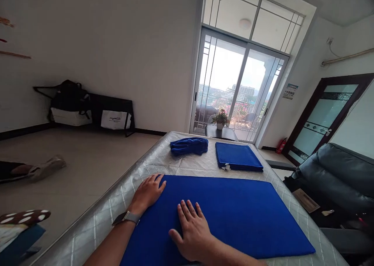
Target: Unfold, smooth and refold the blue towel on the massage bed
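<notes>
A blue cloth (233, 211) lies spread flat on a bed-like surface with a silvery quilted cover (157, 160). My left hand (149, 194) rests open at the cloth's far left corner, and a watch is on that wrist. Flat on the cloth, nearer the middle, lies my right hand (193, 231) with its fingers stretched and thumb out. Beyond the spread cloth sits a crumpled blue cloth (189, 146). To its right is a neatly folded blue cloth (238, 156) with a white tag at its near edge.
A potted plant (220, 119) stands on a small table before the glass sliding door (233, 78). On the right is a dark leather sofa (339, 176). A bench (111, 102) with a backpack stands by the left wall. A person's foot (48, 167) shows at left.
</notes>
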Tool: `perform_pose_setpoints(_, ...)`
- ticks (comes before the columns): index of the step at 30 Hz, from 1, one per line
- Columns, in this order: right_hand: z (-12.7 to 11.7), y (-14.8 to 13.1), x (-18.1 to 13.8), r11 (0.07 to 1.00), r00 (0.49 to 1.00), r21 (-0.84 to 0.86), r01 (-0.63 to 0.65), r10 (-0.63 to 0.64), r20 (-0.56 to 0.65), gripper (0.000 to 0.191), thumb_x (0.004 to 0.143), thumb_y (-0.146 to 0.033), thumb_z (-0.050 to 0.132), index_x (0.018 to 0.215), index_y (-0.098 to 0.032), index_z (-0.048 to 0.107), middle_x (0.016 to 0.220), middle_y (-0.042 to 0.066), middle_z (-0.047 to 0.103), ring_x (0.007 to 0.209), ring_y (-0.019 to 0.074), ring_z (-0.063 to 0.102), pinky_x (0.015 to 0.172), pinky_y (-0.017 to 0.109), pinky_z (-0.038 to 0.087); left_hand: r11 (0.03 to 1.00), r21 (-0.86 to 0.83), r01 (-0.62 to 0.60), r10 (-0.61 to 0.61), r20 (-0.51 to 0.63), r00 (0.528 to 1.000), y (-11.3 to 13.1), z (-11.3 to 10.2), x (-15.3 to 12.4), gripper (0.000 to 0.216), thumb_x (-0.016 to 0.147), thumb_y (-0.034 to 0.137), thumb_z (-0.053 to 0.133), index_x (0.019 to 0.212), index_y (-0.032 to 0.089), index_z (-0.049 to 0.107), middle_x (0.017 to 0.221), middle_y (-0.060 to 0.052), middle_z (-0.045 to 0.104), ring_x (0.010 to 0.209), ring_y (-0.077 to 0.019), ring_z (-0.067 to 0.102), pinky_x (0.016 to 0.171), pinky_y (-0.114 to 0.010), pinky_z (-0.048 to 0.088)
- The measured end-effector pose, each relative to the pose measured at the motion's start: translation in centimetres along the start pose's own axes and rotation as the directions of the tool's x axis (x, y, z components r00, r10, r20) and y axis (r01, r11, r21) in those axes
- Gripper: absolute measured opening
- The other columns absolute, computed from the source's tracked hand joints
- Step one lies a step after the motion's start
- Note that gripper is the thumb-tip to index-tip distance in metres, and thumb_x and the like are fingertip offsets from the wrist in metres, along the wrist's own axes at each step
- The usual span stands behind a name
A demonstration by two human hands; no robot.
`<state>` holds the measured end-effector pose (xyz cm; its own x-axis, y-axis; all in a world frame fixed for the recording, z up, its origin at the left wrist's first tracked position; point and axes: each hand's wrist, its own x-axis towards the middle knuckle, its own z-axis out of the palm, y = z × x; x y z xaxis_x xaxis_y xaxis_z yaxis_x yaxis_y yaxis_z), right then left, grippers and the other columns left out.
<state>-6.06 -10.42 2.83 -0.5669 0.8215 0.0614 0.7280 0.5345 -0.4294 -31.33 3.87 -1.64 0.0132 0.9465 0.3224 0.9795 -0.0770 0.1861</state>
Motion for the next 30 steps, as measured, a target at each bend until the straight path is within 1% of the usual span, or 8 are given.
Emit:
perform_pose_setpoints(4, -2.6, 5.2, -3.6, 0.982, 0.987, -0.101, -0.159, 0.160, -0.003, 0.073, 0.102, -0.062, 0.019, 0.161, -0.020, 0.014, 0.167, 0.003, 0.010, 0.155, 0.0240, 0.006, 0.127, 0.050, 0.005, 1.000, -0.019, 0.010, -0.010, 0.015, 1.000, 0.0, 0.0, 0.0, 0.061, 0.097, 0.046, 0.032, 0.141, 0.011, 0.057, 0.147, -0.017, 0.056, 0.137, -0.0320, 0.049, 0.116, -0.047, 0.035)
perform_pose_setpoints(8, -5.2, 12.1, -8.5, 0.925, 0.944, -0.189, -0.329, 0.324, -0.061, 0.069, 0.102, -0.061, 0.014, 0.161, -0.024, 0.012, 0.167, -0.004, 0.010, 0.155, 0.0214, 0.006, 0.127, 0.047, 0.007, 0.999, -0.035, 0.022, -0.022, 0.022, 1.000, -0.1, 0.0, 0.0, 0.063, 0.096, 0.048, 0.032, 0.141, 0.012, 0.057, 0.149, -0.017, 0.055, 0.137, -0.0318, 0.049, 0.115, -0.046, 0.036)
perform_pose_setpoints(11, -7.0, 18.2, -13.2, 0.847, 0.878, -0.232, -0.478, 0.453, -0.155, 0.072, 0.100, -0.063, 0.013, 0.161, -0.025, 0.016, 0.167, -0.005, 0.013, 0.155, 0.0200, 0.009, 0.127, 0.045, 0.008, 1.000, -0.023, 0.016, -0.015, 0.006, 1.000, -0.1, 0.1, 0.0, 0.062, 0.096, 0.048, 0.032, 0.139, 0.013, 0.058, 0.147, -0.016, 0.056, 0.135, -0.0313, 0.051, 0.114, -0.046, 0.037)
perform_pose_setpoints(15, -8.7, 26.8, -19.8, 0.705, 0.748, -0.255, -0.661, 0.592, -0.300, 0.080, 0.095, -0.066, 0.015, 0.161, -0.022, 0.023, 0.166, -0.001, 0.021, 0.154, 0.0221, 0.015, 0.126, 0.048, 0.012, 1.000, -0.025, 0.006, -0.007, -0.017, 1.000, -0.2, 0.3, 0.0, 0.063, 0.095, 0.049, 0.031, 0.138, 0.013, 0.059, 0.145, -0.016, 0.058, 0.134, -0.0315, 0.052, 0.114, -0.046, 0.038)
perform_pose_setpoints(18, -9.2, 31.2, -23.6, 0.631, 0.672, -0.241, -0.738, 0.651, -0.352, 0.084, 0.093, -0.064, 0.011, 0.161, -0.015, 0.022, 0.166, 0.002, 0.022, 0.154, 0.0226, 0.015, 0.126, 0.048, 0.016, 1.000, -0.017, 0.008, -0.008, -0.003, 1.000, -0.2, 0.4, 0.1, 0.063, 0.095, 0.049, 0.031, 0.139, 0.013, 0.059, 0.145, -0.016, 0.058, 0.134, -0.0315, 0.052, 0.114, -0.046, 0.038)
perform_pose_setpoints(21, -9.1, 32.9, -25.2, 0.609, 0.653, -0.245, -0.754, 0.660, -0.371, 0.086, 0.092, -0.064, 0.011, 0.161, -0.014, 0.020, 0.167, 0.001, 0.021, 0.154, 0.0214, 0.013, 0.126, 0.045, 0.015, 1.000, -0.002, 0.005, -0.005, 0.016, 1.000, -0.3, 0.4, 0.2, 0.063, 0.095, 0.049, 0.030, 0.140, 0.014, 0.057, 0.146, -0.015, 0.057, 0.135, -0.0306, 0.052, 0.114, -0.045, 0.038)
perform_pose_setpoints(25, -8.7, 33.0, -25.3, 0.599, 0.652, -0.266, -0.756, 0.651, -0.389, 0.086, 0.091, -0.065, 0.011, 0.161, -0.015, 0.022, 0.167, 0.001, 0.021, 0.154, 0.0218, 0.013, 0.126, 0.047, 0.013, 1.000, 0.013, -0.017, 0.016, 0.018, 1.000, -0.4, 0.4, 0.2, 0.064, 0.096, 0.048, 0.029, 0.140, 0.012, 0.057, 0.146, -0.016, 0.057, 0.136, -0.0307, 0.051, 0.115, -0.046, 0.037)
perform_pose_setpoints(30, -8.9, 32.7, -25.0, 0.558, 0.658, -0.350, -0.753, 0.636, -0.403, 0.082, 0.089, -0.062, 0.016, 0.157, -0.021, 0.036, 0.164, 0.000, 0.027, 0.154, 0.0242, 0.016, 0.125, 0.052, 0.014, 1.000, 0.009, 0.001, -0.002, 0.022, 1.000, -0.2, 0.1, 0.2, 0.064, 0.095, 0.048, 0.030, 0.141, 0.011, 0.057, 0.146, -0.017, 0.057, 0.135, -0.0318, 0.052, 0.115, -0.046, 0.037)
